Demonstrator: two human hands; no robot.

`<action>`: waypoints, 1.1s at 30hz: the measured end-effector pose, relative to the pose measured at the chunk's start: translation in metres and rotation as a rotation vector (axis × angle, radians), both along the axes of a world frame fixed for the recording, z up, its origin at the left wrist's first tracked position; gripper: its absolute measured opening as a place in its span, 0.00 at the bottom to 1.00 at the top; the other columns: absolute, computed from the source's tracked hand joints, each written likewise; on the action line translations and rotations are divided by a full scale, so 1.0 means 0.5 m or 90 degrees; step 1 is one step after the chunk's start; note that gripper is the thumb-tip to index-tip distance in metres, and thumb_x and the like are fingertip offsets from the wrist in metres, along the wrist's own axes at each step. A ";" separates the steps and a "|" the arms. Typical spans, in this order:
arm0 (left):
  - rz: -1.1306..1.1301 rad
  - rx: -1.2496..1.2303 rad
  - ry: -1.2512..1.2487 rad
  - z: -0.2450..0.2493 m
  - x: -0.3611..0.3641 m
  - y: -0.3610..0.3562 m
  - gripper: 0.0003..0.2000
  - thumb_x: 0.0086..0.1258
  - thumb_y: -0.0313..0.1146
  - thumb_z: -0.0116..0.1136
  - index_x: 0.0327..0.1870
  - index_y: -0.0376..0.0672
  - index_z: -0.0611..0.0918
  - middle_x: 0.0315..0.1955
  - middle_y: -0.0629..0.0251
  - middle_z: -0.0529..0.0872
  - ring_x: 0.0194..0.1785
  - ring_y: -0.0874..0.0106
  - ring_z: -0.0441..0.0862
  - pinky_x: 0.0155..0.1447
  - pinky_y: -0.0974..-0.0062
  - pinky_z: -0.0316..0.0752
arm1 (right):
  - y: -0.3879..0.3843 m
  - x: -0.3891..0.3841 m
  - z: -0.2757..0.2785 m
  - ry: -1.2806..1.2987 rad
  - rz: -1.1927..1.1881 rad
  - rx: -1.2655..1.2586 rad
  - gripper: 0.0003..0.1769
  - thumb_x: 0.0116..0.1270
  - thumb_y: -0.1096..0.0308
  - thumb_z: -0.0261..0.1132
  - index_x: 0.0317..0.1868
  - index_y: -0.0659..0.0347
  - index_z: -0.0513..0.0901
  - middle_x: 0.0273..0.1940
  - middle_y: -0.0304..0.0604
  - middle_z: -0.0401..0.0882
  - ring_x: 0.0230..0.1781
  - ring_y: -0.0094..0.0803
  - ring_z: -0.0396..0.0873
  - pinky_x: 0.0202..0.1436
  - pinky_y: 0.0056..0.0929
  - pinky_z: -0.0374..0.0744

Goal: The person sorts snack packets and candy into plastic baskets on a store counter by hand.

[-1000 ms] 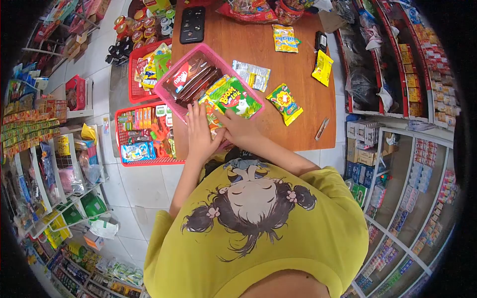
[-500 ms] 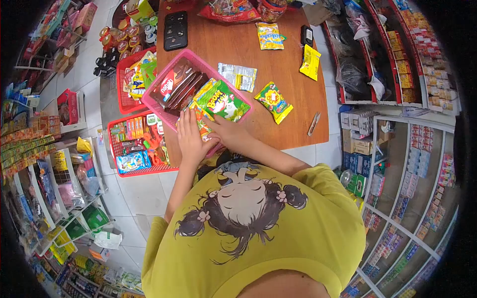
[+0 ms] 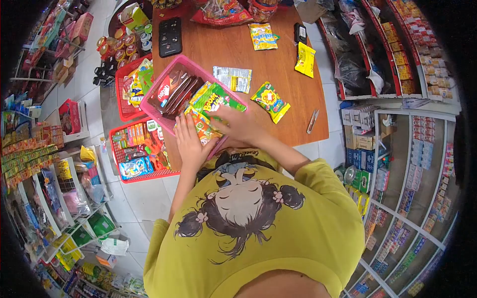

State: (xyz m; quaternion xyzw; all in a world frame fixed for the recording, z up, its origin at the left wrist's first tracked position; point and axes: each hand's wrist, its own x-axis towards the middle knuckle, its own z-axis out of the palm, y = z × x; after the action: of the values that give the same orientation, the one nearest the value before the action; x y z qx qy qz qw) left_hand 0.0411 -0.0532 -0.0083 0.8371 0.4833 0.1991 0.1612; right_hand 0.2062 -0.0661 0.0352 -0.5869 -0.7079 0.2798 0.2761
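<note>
A pink plastic basket (image 3: 158, 118) sits tilted on the table, holding brown Nabati wafer packs (image 3: 175, 94), a green Boom candy bag (image 3: 216, 99) and an orange candy bag (image 3: 202, 126). My left hand (image 3: 188, 136) lies over the basket's near side, fingers stretched across the left part of the orange bag. From the right, my right hand (image 3: 233, 124) reaches over the basket with bent fingers at the orange bag's upper edge, beside the green bag. Its fingertips are partly hidden.
On the wooden table (image 3: 293, 119) lie a silver packet (image 3: 232, 79), a green-yellow candy bag (image 3: 271, 102), yellow packets (image 3: 305, 59), a cutter (image 3: 312, 121) and a black phone (image 3: 170, 37). Red baskets (image 3: 149, 176) stand left. Stocked shelves (image 3: 422, 164) line both sides.
My right hand has shifted up and right, its fingers now bent at the orange bag's upper edge. More of the orange bag shows. My left hand stays on it, and the view has shifted slightly.
</note>
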 end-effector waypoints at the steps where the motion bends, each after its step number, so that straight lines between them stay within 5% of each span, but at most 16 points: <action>1: 0.000 0.001 0.000 0.001 0.000 0.000 0.43 0.43 0.51 0.57 0.57 0.34 0.53 0.56 0.47 0.53 0.60 0.53 0.48 0.60 0.57 0.44 | 0.012 0.020 0.011 -0.020 -0.049 0.052 0.13 0.53 0.62 0.56 0.37 0.59 0.75 0.30 0.46 0.73 0.31 0.36 0.73 0.31 0.30 0.71; 5: 0.011 -0.006 -0.022 0.015 -0.001 0.000 0.42 0.44 0.50 0.57 0.57 0.34 0.53 0.56 0.48 0.53 0.60 0.52 0.47 0.60 0.58 0.44 | 0.100 0.154 -0.095 0.161 -0.287 0.040 0.10 0.51 0.68 0.57 0.32 0.65 0.76 0.24 0.38 0.74 0.22 0.22 0.71 0.24 0.20 0.69; 9: 0.035 -0.019 -0.096 0.046 -0.013 0.004 0.35 0.47 0.42 0.56 0.55 0.34 0.56 0.55 0.49 0.56 0.60 0.53 0.48 0.60 0.60 0.43 | 0.206 0.332 -0.191 0.241 -0.553 0.008 0.14 0.46 0.65 0.60 0.30 0.68 0.76 0.27 0.50 0.76 0.27 0.32 0.75 0.28 0.28 0.71; 11: 0.053 0.003 -0.146 0.034 -0.029 0.012 0.32 0.48 0.38 0.54 0.53 0.35 0.58 0.54 0.50 0.57 0.59 0.54 0.49 0.60 0.60 0.43 | 0.258 0.433 -0.291 -0.028 -0.699 0.096 0.23 0.41 0.57 0.64 0.25 0.73 0.74 0.25 0.58 0.74 0.28 0.44 0.75 0.33 0.38 0.72; 14: 0.099 0.033 -0.274 0.024 -0.041 0.018 0.25 0.49 0.30 0.51 0.50 0.35 0.60 0.52 0.51 0.59 0.58 0.56 0.52 0.59 0.60 0.45 | 0.284 0.472 -0.300 0.071 -0.717 -0.148 0.22 0.43 0.56 0.64 0.23 0.73 0.74 0.26 0.59 0.74 0.31 0.45 0.75 0.33 0.37 0.71; 18: 0.193 0.072 -0.294 0.036 -0.059 0.024 0.21 0.53 0.27 0.46 0.49 0.34 0.61 0.51 0.53 0.60 0.58 0.56 0.51 0.59 0.62 0.46 | 0.297 0.460 -0.300 0.305 -0.756 -0.158 0.18 0.44 0.61 0.63 0.24 0.71 0.74 0.26 0.56 0.75 0.29 0.42 0.75 0.33 0.33 0.71; 21: 0.243 0.079 -0.325 0.040 -0.071 0.030 0.19 0.54 0.25 0.44 0.48 0.34 0.61 0.49 0.54 0.61 0.58 0.58 0.53 0.59 0.63 0.47 | 0.282 0.431 -0.224 0.040 -0.620 0.185 0.10 0.47 0.70 0.59 0.29 0.68 0.74 0.26 0.50 0.75 0.29 0.36 0.75 0.34 0.27 0.71; 24: 0.234 0.079 -0.339 0.039 -0.080 0.034 0.18 0.55 0.25 0.43 0.48 0.33 0.61 0.49 0.54 0.61 0.58 0.58 0.53 0.59 0.63 0.47 | 0.250 0.357 -0.070 0.103 -0.407 0.305 0.08 0.49 0.76 0.54 0.32 0.66 0.74 0.30 0.48 0.75 0.33 0.35 0.75 0.37 0.27 0.71; 25: 0.227 0.085 -0.334 0.040 -0.079 0.034 0.18 0.54 0.24 0.44 0.48 0.34 0.62 0.49 0.54 0.61 0.57 0.58 0.53 0.59 0.63 0.48 | 0.235 0.337 -0.034 0.104 -0.409 0.304 0.08 0.49 0.76 0.54 0.32 0.66 0.74 0.30 0.48 0.75 0.33 0.35 0.75 0.37 0.27 0.71; 30: 0.182 0.007 -0.452 0.039 -0.046 0.026 0.20 0.51 0.21 0.47 0.48 0.36 0.62 0.47 0.54 0.63 0.58 0.58 0.54 0.57 0.63 0.52 | 0.191 0.229 0.091 -0.015 0.128 0.219 0.14 0.44 0.80 0.50 0.35 0.65 0.74 0.34 0.46 0.75 0.37 0.39 0.73 0.41 0.30 0.71; 33: 0.061 -0.041 -0.203 0.044 -0.035 0.023 0.24 0.52 0.30 0.51 0.50 0.34 0.61 0.51 0.49 0.61 0.58 0.55 0.53 0.58 0.60 0.48 | 0.192 0.128 0.083 0.052 0.331 0.079 0.12 0.46 0.78 0.49 0.33 0.64 0.75 0.32 0.48 0.75 0.35 0.42 0.73 0.39 0.34 0.70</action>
State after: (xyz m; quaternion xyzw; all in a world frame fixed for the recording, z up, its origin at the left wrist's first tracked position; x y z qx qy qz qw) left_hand 0.0234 -0.0416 0.0137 0.7655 0.4968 0.3215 0.2528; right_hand 0.2703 0.0299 0.0769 -0.3553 -0.8389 0.3211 0.2587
